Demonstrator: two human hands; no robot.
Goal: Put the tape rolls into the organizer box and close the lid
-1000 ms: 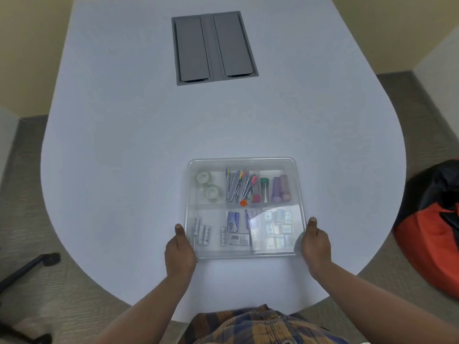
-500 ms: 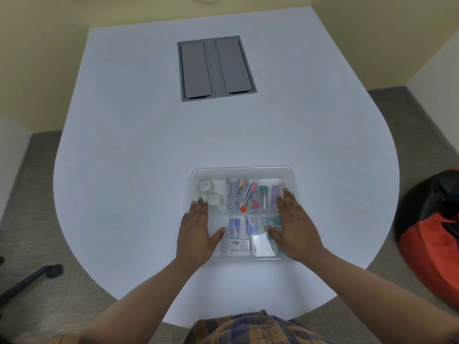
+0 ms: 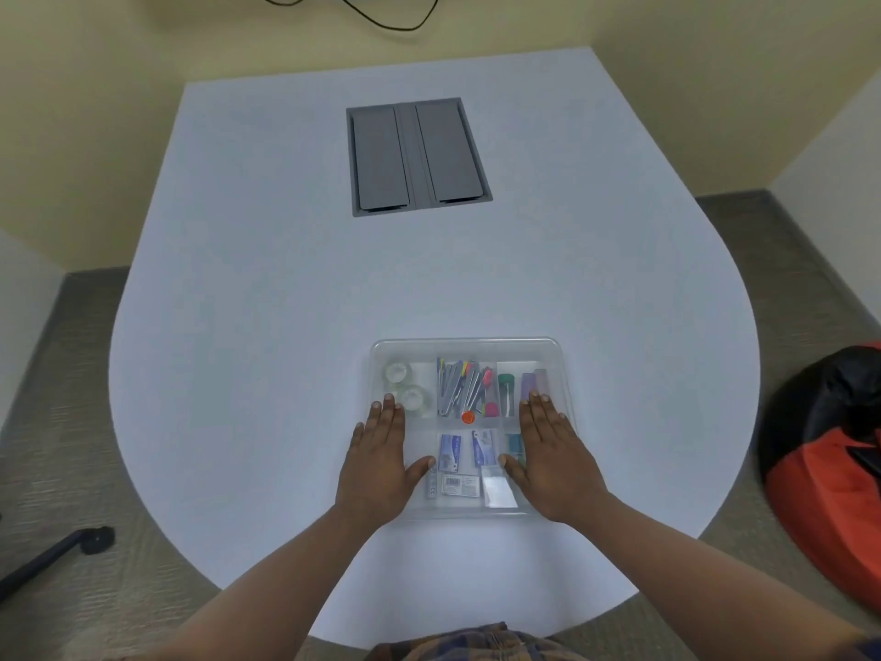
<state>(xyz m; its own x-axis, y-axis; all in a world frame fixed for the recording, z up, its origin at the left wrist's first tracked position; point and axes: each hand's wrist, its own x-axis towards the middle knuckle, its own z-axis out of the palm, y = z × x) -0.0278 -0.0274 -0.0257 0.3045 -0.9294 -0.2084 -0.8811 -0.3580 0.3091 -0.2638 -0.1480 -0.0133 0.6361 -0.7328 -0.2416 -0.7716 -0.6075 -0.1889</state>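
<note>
Both palms lie flat, fingers spread: left hand [image 3: 379,462] and right hand [image 3: 553,462] on the organizer box [image 3: 469,348] lid, 2 tape rolls [image 3: 404,386] just beyond the left fingertips.

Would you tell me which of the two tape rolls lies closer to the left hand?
The nearer tape roll, just beyond the left hand fingertips; the other tape roll sits farther back in that compartment.
</note>
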